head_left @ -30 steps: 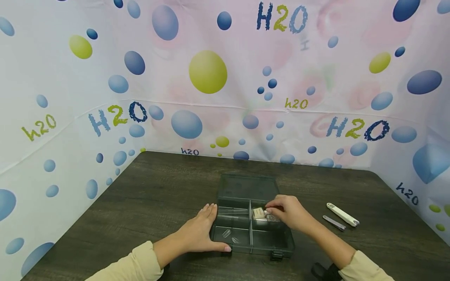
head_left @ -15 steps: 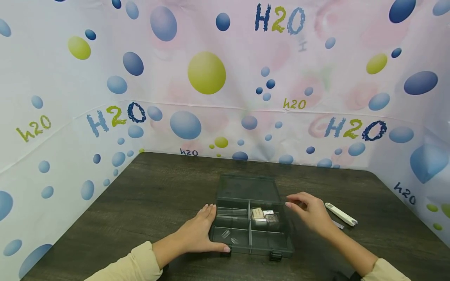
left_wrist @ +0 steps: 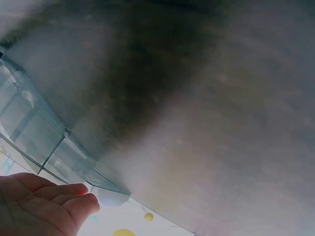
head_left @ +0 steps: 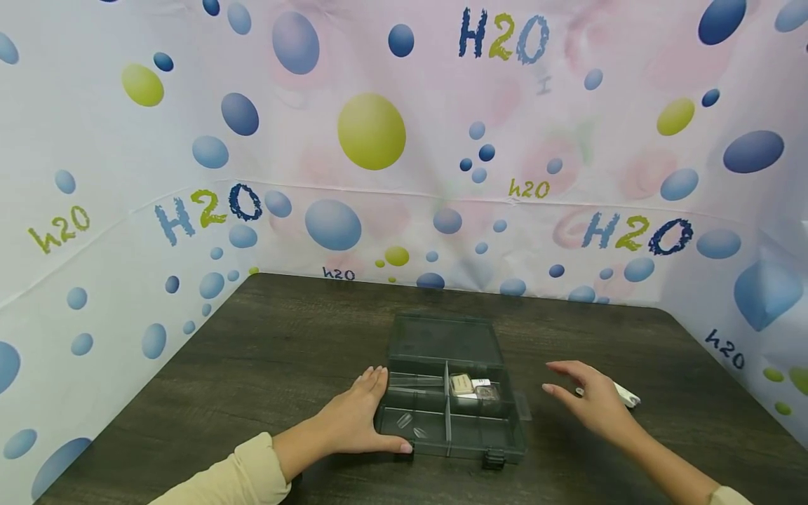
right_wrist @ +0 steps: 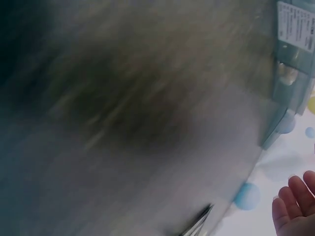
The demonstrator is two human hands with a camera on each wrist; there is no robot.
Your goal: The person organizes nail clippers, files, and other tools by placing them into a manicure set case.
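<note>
A dark see-through plastic organizer box (head_left: 480, 428) sits on the table with its lid (head_left: 445, 340) tipped back. My left hand (head_left: 356, 417) rests along its left side, fingers straight, thumb at the front corner. Small packs, including a beige square one (head_left: 461, 384), fill the back right compartment. Two small clear curved pieces (head_left: 405, 421) lie in the front left compartment. Right of the box, my right hand (head_left: 596, 403) hovers with thumb and fingers apart, nothing between them. Under it is a white-handled nail clipper (head_left: 627, 396), partly hidden. A nail clipper (right_wrist: 198, 223) also appears in the right wrist view.
The dark wooden table (head_left: 303, 330) extends around the box. A white backdrop (head_left: 379, 203) with printed bubbles and lettering stands along its back and sides. A clear tab (head_left: 523, 407) sticks out at the box's right side.
My right hand has left the back right compartment and moved right, over the nail clippers, covering most of them. A white-labelled pack in that compartment is now uncovered. The left hand stays put.
</note>
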